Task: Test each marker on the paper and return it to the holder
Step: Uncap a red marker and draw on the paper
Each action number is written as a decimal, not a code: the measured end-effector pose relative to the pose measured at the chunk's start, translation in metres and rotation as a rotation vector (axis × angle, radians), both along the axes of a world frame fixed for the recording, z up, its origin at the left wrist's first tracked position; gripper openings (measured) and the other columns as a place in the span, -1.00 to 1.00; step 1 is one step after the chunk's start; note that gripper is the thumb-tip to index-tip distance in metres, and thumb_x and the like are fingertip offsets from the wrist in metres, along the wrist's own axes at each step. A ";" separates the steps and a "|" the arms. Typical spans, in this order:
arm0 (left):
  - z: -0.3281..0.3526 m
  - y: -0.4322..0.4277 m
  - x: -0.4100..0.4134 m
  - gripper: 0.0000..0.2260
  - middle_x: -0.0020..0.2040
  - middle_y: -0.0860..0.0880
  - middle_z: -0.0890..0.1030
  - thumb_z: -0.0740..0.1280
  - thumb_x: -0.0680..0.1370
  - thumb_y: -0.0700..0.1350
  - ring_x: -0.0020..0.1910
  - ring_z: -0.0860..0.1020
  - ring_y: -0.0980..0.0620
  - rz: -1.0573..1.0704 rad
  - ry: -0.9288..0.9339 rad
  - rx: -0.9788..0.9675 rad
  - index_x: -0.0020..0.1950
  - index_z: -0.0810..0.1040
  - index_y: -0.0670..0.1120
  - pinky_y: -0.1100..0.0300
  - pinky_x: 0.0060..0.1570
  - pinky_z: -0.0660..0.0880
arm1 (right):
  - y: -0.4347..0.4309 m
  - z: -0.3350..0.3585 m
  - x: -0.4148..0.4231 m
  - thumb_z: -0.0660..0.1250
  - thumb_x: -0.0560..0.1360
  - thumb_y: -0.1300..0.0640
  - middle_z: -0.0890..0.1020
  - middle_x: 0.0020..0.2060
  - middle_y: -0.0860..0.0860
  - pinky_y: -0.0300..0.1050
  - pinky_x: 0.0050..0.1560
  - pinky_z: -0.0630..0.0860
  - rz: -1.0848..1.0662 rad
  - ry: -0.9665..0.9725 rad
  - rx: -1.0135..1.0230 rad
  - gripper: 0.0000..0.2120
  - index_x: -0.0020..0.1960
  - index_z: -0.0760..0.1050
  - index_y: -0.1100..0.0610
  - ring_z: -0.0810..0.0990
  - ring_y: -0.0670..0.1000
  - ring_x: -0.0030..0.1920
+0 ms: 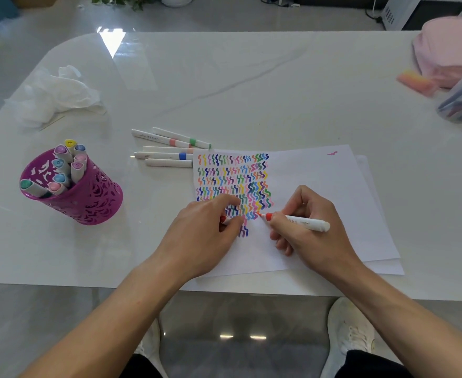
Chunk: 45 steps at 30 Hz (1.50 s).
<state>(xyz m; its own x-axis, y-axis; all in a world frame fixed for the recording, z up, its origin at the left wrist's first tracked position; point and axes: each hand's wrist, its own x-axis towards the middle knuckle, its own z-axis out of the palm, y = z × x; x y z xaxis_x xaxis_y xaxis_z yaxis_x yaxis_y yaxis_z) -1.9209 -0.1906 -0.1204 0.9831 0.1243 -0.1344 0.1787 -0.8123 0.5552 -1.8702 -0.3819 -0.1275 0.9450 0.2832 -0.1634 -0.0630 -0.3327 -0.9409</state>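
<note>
Orange marker under test on the paper; holder part-filled, five markers waiting.

At the left, the purple holder (71,186) stands on the desk (251,85), within reach but clear of the writing area; nine markers can be counted in it, caps up so the colours read at a glance. Five more markers (167,148) lie side by side on the desk just beside the paper's top left corner, probably staged as a separate group. The left hand (208,227) presses flat on the paper (320,192) to keep it from sliding, its grip closed on a red cap (223,220). The right hand (303,230) holds the orange marker (298,221) in a narrow pen grip, tip down at the end of the lowest rows of squiggles. At least two sheets are stacked.
</note>
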 end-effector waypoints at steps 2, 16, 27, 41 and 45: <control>0.000 0.000 0.000 -0.68 -0.09 0.14 0.54 0.25 0.63 0.14 -0.13 0.54 0.12 0.001 0.001 -0.002 0.37 0.46 0.15 0.17 -0.08 0.59 | 0.000 0.000 0.000 0.49 0.49 0.25 0.68 -0.41 0.13 -0.06 -0.46 0.55 -0.005 -0.001 -0.008 -0.76 -0.18 0.41 0.23 0.66 0.11 -0.45; -0.001 0.005 -0.001 -0.73 -0.23 0.23 0.47 0.25 0.63 0.12 -0.23 0.48 0.20 -0.022 0.007 -0.027 0.33 0.48 0.15 0.33 -0.31 0.33 | -0.004 0.003 0.002 0.39 0.54 0.32 0.65 -0.39 0.19 -0.07 -0.48 0.47 -0.019 -0.012 0.185 -0.80 -0.16 0.38 0.20 0.59 0.16 -0.47; 0.006 0.010 -0.004 -0.84 -0.14 0.28 0.55 0.41 0.56 0.03 -0.16 0.51 0.17 0.068 -0.109 -0.182 0.13 0.58 0.17 0.43 -0.27 0.42 | -0.003 0.008 0.001 0.44 0.55 0.29 0.68 -0.29 0.16 -0.06 -0.37 0.55 0.016 -0.096 0.261 -0.91 -0.01 0.55 0.19 0.64 0.14 -0.35; 0.005 0.010 -0.004 -0.92 -0.08 0.03 0.70 0.40 0.58 -0.04 -0.05 0.64 -0.10 0.113 -0.073 -0.474 0.04 0.66 0.09 -0.14 -0.05 0.58 | 0.001 0.012 0.001 0.33 0.62 0.30 0.73 -0.23 0.14 -0.05 -0.32 0.60 0.067 -0.058 0.329 -0.93 0.06 0.58 0.24 0.69 0.13 -0.29; 0.006 0.009 -0.005 -0.92 -0.10 0.03 0.70 0.40 0.59 -0.05 -0.11 0.61 -0.12 0.088 -0.069 -0.481 0.04 0.66 0.10 -0.17 -0.09 0.56 | 0.002 0.012 0.000 0.37 0.59 0.25 0.73 -0.23 0.17 -0.04 -0.33 0.60 0.074 -0.055 0.344 -0.96 -0.02 0.54 0.23 0.69 0.14 -0.29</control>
